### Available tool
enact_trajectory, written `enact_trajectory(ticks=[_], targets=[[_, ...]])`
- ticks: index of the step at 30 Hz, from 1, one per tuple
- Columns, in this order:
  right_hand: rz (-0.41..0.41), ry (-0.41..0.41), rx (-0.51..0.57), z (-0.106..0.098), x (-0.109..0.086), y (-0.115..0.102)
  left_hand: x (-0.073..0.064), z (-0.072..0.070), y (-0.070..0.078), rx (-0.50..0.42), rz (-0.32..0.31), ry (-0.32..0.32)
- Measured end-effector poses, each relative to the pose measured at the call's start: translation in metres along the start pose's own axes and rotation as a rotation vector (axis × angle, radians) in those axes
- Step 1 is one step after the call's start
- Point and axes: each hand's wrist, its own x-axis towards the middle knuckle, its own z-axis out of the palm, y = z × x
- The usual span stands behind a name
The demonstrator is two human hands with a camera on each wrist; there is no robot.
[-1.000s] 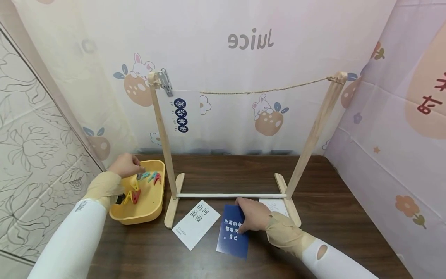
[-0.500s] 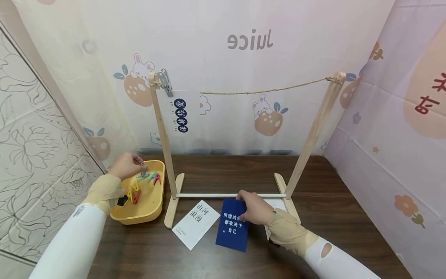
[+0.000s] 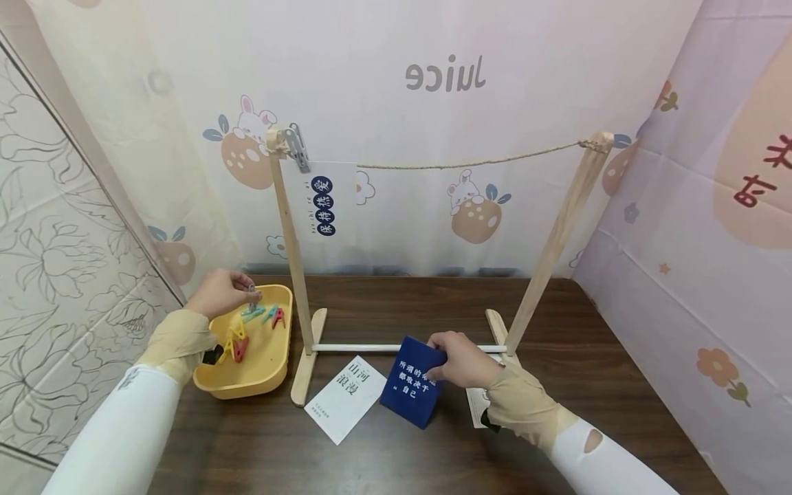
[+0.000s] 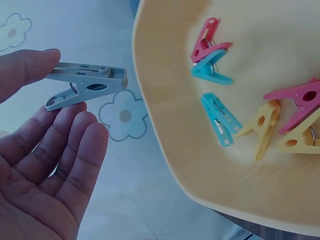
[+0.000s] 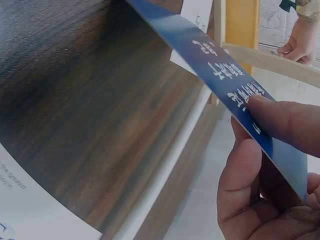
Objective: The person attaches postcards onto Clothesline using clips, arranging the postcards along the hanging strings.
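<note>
A grey clothespin (image 4: 90,82) is pinched between the thumb and fingers of my left hand (image 3: 224,292), over the yellow basin (image 3: 286,344). Inside the basin lie several clothespins, among them a turquoise one (image 4: 220,119), a yellow one (image 4: 262,129) and a red one (image 4: 206,40). My right hand (image 3: 464,359) holds a dark blue card (image 3: 411,385) with white writing by its upper right corner. Its thumb lies on the printed face, as the right wrist view shows, and the card is tilted up off the table.
A wooden frame with a rope (image 3: 458,163) stands behind the cards. A grey clothespin (image 3: 298,148) holds a white card (image 3: 322,206) at the rope's left end. On the table (image 3: 247,440) lie a white card (image 3: 343,399) and another, partly hidden card (image 3: 476,407) by my right wrist.
My right hand has lifted the blue card off the table and tilted it, moving slightly right. The left hand has raised the grey clothespin a little above the others in the basin.
</note>
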Motion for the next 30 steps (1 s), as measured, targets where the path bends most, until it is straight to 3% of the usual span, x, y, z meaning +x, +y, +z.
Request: enact_trajectory(ticks=[6,14,30], targets=[[-0.029,0.011,0.024,-0.009,-0.002,-0.004,-0.004,-0.004,0.008,-0.006,0.012,0.019],[-0.099,0.097,0.01,-0.015,-0.004,-0.009,-0.009,-0.008,0.02,-0.019,0.033,0.058],[-0.123,0.207,0.135,-0.023,-0.004,-0.011,-0.022,-0.028,0.045,-0.027,0.081,0.13]])
